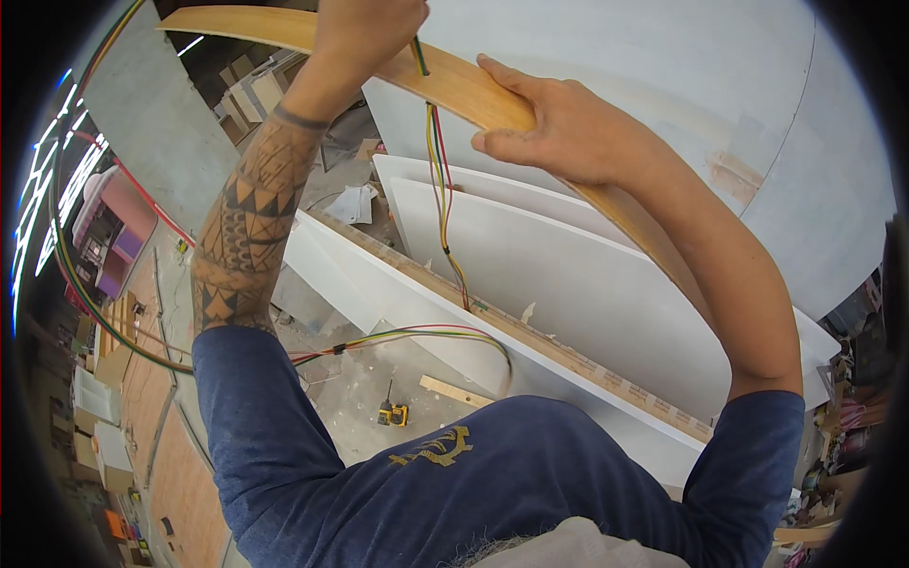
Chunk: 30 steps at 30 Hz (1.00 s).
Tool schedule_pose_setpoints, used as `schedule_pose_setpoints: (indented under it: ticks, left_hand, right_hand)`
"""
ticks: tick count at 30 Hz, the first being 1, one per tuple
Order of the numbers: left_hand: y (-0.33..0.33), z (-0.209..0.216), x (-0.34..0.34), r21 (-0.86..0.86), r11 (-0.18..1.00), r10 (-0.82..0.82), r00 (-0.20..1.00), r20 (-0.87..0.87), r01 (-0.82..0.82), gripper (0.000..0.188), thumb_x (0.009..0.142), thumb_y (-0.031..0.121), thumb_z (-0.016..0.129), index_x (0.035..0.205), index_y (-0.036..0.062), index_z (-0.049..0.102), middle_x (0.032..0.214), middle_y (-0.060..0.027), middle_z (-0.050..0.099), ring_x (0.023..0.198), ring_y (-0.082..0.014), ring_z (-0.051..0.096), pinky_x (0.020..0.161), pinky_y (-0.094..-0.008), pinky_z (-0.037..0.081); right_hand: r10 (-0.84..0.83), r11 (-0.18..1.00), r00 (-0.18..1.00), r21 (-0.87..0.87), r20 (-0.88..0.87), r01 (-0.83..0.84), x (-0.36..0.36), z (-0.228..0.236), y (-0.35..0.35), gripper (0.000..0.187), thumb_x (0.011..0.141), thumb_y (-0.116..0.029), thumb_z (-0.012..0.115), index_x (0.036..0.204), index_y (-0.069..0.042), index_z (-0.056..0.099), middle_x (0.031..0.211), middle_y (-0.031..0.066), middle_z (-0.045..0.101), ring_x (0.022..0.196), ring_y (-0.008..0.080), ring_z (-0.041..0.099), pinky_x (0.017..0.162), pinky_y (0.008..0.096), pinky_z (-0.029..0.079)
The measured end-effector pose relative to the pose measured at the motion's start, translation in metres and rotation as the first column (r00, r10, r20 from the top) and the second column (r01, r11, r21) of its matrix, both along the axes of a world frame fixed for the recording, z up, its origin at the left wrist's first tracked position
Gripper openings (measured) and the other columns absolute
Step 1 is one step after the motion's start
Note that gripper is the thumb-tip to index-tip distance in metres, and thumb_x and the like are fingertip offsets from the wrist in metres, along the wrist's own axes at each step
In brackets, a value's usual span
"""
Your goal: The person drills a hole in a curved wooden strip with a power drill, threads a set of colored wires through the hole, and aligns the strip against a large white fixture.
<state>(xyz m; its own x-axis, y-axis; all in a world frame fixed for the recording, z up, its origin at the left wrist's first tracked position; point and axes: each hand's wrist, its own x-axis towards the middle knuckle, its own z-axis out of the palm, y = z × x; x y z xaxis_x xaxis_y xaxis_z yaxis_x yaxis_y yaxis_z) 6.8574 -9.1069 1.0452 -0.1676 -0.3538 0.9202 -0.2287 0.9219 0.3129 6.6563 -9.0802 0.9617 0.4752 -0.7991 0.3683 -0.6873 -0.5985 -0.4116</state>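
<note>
The long wooden strip [473,90] runs aslant across the upper middle of the view, above several white panels [530,246], with the bundle of coloured wires [441,204] passing through a hole in it. The step in hand looks like threading those wires through the strip. The right hand [582,123] straddles the strip, thumb at the near edge and forefinger at the far one, pinching it across its width. The left hand [374,24] is beside the wires above the hole, but its fingers are cut off by the frame — I cannot tell whether they pinch the wires.

The next move seems to call for an even pull with the strip steady, minding the slack: below, the bundle drops to the wood-topped edge [568,355] of the nearest panel and could snag there. The left forearm also crosses the strip.

Farther out, a wire loop [71,275] bows along the left. A yellow-and-black drill [393,413] and a wood offcut [454,390] lie on the floor — clear of the hands, though underfoot.
</note>
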Motion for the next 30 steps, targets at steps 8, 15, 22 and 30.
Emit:
schedule_pose_setpoints:
  ticks: [8, 15, 22, 30]
  left_hand:
    - [-0.012, -0.012, -0.016, 0.149, 0.987, -0.06, 0.998, 0.004, 0.058, 0.033, 0.115, 0.016, 0.04, 0.144, 0.0094, 0.053, 0.064, 0.0094, 0.039, 0.047, -0.0031, 0.039, 0.043, -0.0229, 0.037]
    - [0.003, -0.023, -0.031, 0.358, 0.919, -0.12, 0.982, -0.143, 0.165, 0.033, 0.114, 0.018, 0.04, 0.145, 0.008, 0.049, 0.065, 0.0088, 0.039, 0.048, -0.0037, 0.037, 0.043, -0.0231, 0.036]
    - [0.003, -0.032, -0.036, 0.095, 0.969, -0.227, 0.974, -0.014, 0.228, 0.031, 0.114, 0.011, 0.046, 0.139, 0.0042, 0.062, 0.067, 0.0108, 0.041, 0.054, 0.0007, 0.035, 0.049, -0.0198, 0.031]
    - [-0.018, -0.02, -0.024, -0.14, 0.984, -0.131, 0.975, -0.178, 0.106, 0.03, 0.114, 0.009, 0.047, 0.136, 0.0042, 0.067, 0.063, 0.0115, 0.043, 0.052, 0.0008, 0.034, 0.047, -0.0203, 0.032]
  right_hand:
    - [-0.028, 1.0, 0.999, 0.003, 0.015, 0.028, -0.012, -0.016, -0.02, 0.109, 0.08, -0.064, 0.066, 0.167, -0.005, 0.038, 0.123, 0.027, 0.074, 0.112, 0.0373, 0.072, 0.097, 0.0443, 0.056]
    - [-0.017, 1.0, 0.985, 0.014, -0.173, 0.019, 0.002, 0.001, -0.005, 0.109, 0.08, -0.064, 0.071, 0.165, -0.001, 0.04, 0.126, 0.0297, 0.073, 0.116, 0.0378, 0.072, 0.1, 0.0417, 0.056]
    - [-0.011, 0.995, 1.0, 0.096, -0.019, 0.013, 0.014, 0.004, -0.007, 0.111, 0.082, -0.075, 0.069, 0.161, 0.0, 0.046, 0.108, 0.0312, 0.076, 0.103, 0.0397, 0.076, 0.094, 0.0462, 0.058]
    - [0.015, 0.997, 0.991, 0.08, -0.13, -0.005, 0.025, 0.011, -0.002, 0.109, 0.086, -0.074, 0.066, 0.164, -0.003, 0.041, 0.103, 0.0283, 0.077, 0.098, 0.0419, 0.077, 0.089, 0.0492, 0.059]
